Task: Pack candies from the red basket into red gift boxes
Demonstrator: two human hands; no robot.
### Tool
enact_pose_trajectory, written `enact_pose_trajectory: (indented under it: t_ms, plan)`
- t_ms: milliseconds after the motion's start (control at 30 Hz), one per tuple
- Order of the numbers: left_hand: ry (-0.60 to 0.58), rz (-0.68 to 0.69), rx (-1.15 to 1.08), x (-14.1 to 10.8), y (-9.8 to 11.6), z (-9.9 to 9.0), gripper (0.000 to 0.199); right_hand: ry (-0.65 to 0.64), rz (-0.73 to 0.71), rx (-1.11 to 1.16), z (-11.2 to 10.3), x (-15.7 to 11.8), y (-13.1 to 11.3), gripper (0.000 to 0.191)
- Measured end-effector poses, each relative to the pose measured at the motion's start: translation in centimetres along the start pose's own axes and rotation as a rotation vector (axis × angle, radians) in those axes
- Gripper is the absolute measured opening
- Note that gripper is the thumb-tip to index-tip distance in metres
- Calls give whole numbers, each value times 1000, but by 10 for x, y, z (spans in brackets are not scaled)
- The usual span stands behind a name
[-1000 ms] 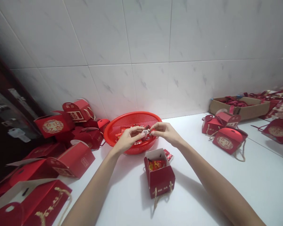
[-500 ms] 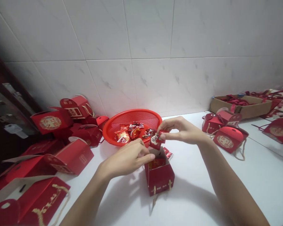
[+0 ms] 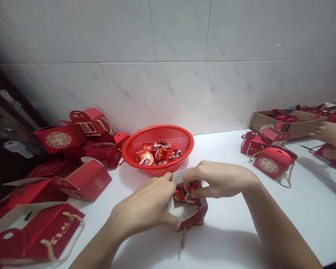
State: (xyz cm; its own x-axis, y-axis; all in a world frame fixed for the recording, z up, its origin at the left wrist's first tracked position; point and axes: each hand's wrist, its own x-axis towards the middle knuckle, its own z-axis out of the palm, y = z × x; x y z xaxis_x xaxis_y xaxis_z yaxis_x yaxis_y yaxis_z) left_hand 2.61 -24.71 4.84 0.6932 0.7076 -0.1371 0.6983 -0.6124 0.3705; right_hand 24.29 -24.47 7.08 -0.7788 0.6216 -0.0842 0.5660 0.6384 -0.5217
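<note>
A small red gift box [image 3: 194, 218] with a rope handle stands open in front of me on the white tabletop. My left hand [image 3: 147, 207] grips its left side, thumb low at the front corner and fingers at the back. Inside the box, my right hand [image 3: 222, 181] pinches a red wrapped sweet [image 3: 189, 198] with pale lettering, partly hidden by the fingers. Next to that sweet lies a shiny red and gold wrapped candy [image 3: 179, 194]. Just behind the box is a red plastic colander [image 3: 131, 163] holding several wrapped sweets [image 3: 160, 153].
Several red gift boxes [image 3: 88, 179] are piled at the left, near a dark door with a key [image 3: 16, 147]. At the right are more red boxes [image 3: 271, 161] and a cardboard box [image 3: 302, 129] of ribbons. Another person's hand [image 3: 330, 132] reaches in there.
My right hand has lowered the red sweet from above the box into it. My left hand has shifted onto the box's side, and the box's opening is tipped more toward me. Another person's hand has appeared right.
</note>
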Motion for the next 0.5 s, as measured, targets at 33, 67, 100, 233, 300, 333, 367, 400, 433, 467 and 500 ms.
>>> enact_pose_trajectory:
  t_ms: [33,67,100,233,300,333,367,400,433,467,500]
  plan:
    - [-19,-19,20,-2,3,1,34,-11,-5,-1,1,-1,-3,13]
    - [-36,-37,39,-4,5,2,33,-22,-20,3,1,-2,-5,13]
    - [-47,-49,53,-6,7,2,31,-31,-36,4,1,-3,-7,14]
    - [-27,-36,63,-9,7,4,29,-27,-41,-29,2,-6,-13,13]
    - [-32,-36,73,-9,6,4,29,7,-36,-22,0,-7,-13,11]
    - [-40,-40,82,-9,6,4,28,35,-41,-8,-1,-9,-13,10]
    - [-49,-46,89,-9,7,4,27,70,-50,8,-3,-10,-12,10]
    - [-57,-49,93,-10,8,4,26,113,-61,24,-5,-12,-10,10]
    - [-59,-48,92,-10,8,3,26,161,-70,35,-7,-14,-8,10]
    - [-56,-42,86,-11,9,3,27,208,-77,45,-9,-16,-6,9]
    - [-51,-32,76,-11,10,2,28,254,-80,56,-12,-19,-3,9]
